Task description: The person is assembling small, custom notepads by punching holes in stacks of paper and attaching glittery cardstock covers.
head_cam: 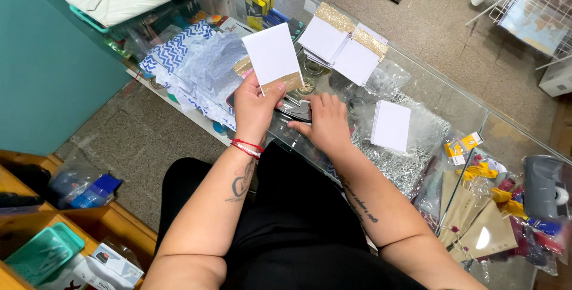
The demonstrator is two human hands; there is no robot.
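White card (271, 55) with gold glitter edge held upright above glass bench (453, 96), left hand (253, 108) grip pinched on its lower edge. Right hand (325, 122) flat on bench beside it, fingers spread, gripping nothing. Stack of matching cards (342, 43) behind, single card (391, 125) right.

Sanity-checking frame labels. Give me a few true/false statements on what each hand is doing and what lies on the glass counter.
1. The left hand holds up a white card with a gold glitter band. True.
2. The right hand also grips a card. False: it lies palm down on the glass counter, fingers on a clear plastic sleeve.
3. A stack of white, gold-edged cards lies beyond the hands. True.
4. The left wrist is bare. False: it wears red string bracelets.
5. A plain white card lies beside the right hand. True.
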